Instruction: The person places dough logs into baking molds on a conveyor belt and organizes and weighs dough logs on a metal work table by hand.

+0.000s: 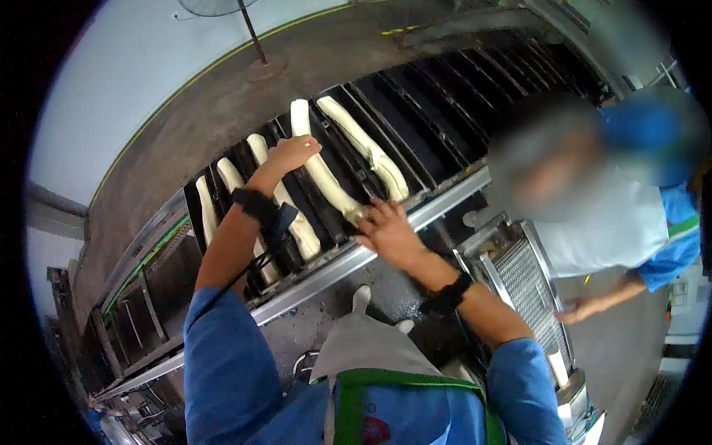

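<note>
Left hand (291,154) lies over the pale dough-like rope (325,180), right hand (393,236) at its near end; each grip's closure unclear.

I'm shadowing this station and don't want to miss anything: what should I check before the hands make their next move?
1. Left hand at the upper part of the pale strip between the hands: ok.
2. Right hand at that strip's lower end: ok.
3. Firmness of either hand's grip: cannot tell.
4. Rightmost strip smooth along its length: not ok, uneven towards its lower end.
5. Co-worker's hand away from the strips: ok, it is beside the mesh panel.
6. Slatted bed stopped: cannot tell from one picture.
</note>
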A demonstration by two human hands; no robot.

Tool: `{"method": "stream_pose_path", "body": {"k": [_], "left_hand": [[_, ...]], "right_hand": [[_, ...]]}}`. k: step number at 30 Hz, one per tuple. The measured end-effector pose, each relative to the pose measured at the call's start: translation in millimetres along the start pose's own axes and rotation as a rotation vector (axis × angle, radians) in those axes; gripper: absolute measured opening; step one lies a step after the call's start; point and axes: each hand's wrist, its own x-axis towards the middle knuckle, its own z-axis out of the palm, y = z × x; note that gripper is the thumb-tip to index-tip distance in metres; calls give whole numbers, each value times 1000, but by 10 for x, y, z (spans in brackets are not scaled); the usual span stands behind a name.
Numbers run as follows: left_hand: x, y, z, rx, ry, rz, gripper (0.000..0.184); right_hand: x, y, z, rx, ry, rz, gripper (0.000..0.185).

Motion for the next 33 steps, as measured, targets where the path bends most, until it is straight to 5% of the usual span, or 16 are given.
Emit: {"method": "stream_pose_path", "body": {"k": [2,4,8,11,14,18,21,25,26,28,30,33], "left_hand": [[351,-2,49,19,6,-35,33],[651,72,155,-221,100,-223,38],[1029,-114,388,-253,408,-485,40],[1471,-824,624,-407,291,-405,32],[1283,-693,616,-59,314,-371,34],[1160,-1047,656,-621,122,24,36],[942,-768,530,-697,228,-281,34],[793,-343,588,-156,199,31,38],[592,-227,645,167,35,93,37],[202,53,755,801,-207,370,37],[-191,254,1011,482,-254,185,37],[-692,472,1123,332,-325,-64,37]], "right_hand": [[89,31,237,9,-9,-5,37],[160,-4,45,22,-264,22,39],[-28,231,50,190,-265,-49,39],[-153,367,126,257,-207,-113,40],[-114,385,184,207,-232,-139,39],[-5,513,162,287,-239,-242,39],[73,520,228,250,-235,-308,38],[65,586,483,165,-259,-370,37],[23,704,621,357,-336,-293,36],[-33,777,293,194,-444,-274,38],[-185,1111,308,409,-94,-328,31],[-345,1510,-277,448,-157,-263,30]]}}
